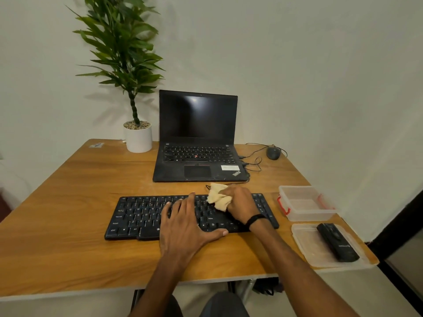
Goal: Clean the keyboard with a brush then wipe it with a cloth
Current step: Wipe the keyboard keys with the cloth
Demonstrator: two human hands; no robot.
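The black keyboard (pixel 137 216) lies across the near middle of the surface (pixel 68 202), its long side parallel to the near edge. The left hand (pixel 185 223) rests flat on its central keys, fingers straight and spread, the thumb stretched out to the right along the bottom row. The right hand (pixel 240 205) sits on the right part of the keyboard, fingers curled round a crumpled beige cloth (pixel 218 197), which bulges out to the left of the fist and touches the upper rows of keys. A dark band (pixel 255 219) circles the right wrist.

Just beyond the keyboard stands an open laptop (pixel 196 156) with a dark screen. Cables run from its right side to a dark mouse (pixel 273 153) near the far right corner. To the left of the laptop, a leafy plant in a white pot (pixel 138 138) stands at the far edge, and a small flat item (pixel 96 145) lies at the far left corner, too small to identify.

To the right of the keyboard sits a clear plastic box (pixel 306 202) with red clips. Nearer, at the right edge, a clear lid (pixel 309 245) carries a black oblong object (pixel 337 242); its details cannot be made out.

The surface is brown wood grain with a pale edge. Behind it rises a plain white wall (pixel 320 76), with a dark vertical strip (pixel 400 225) at the right.
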